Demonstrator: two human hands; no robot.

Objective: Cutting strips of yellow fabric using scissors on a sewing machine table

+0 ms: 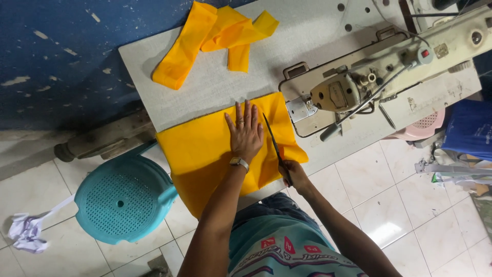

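I have my left hand (pixel 245 134) spread flat, fingers wide, pressing the cloth (pixel 205 154) down on the desk (pixel 205 87); it grips nothing. My right hand (pixel 292 172) is closed around the handles of the scissors (pixel 275 149), with the blades pointing away from me along the right side of my left hand. I cannot tell how far the blades are parted; they read as 1 thin dark line.

The cloth is a yellow sheet lying at the near edge of the desk, just left of the sewing machine (pixel 359 87), with its near part hanging over the edge toward my lap. The blades lie over it, tip close to its far edge. To the right of the blades I see a narrow band of the cloth, which I judge to be the strip being cut off; whether it is already free along its full length I cannot tell.

At the far left corner of the desk lie strips (pixel 205 41) of the same yellow, loosely heaped, so I judge that some cutting is done. Most of the sheet under my left hand is whole.

A teal stool (pixel 123 197) stands on the tiled floor left of me, and a crumpled white rag (pixel 25 233) lies beyond it
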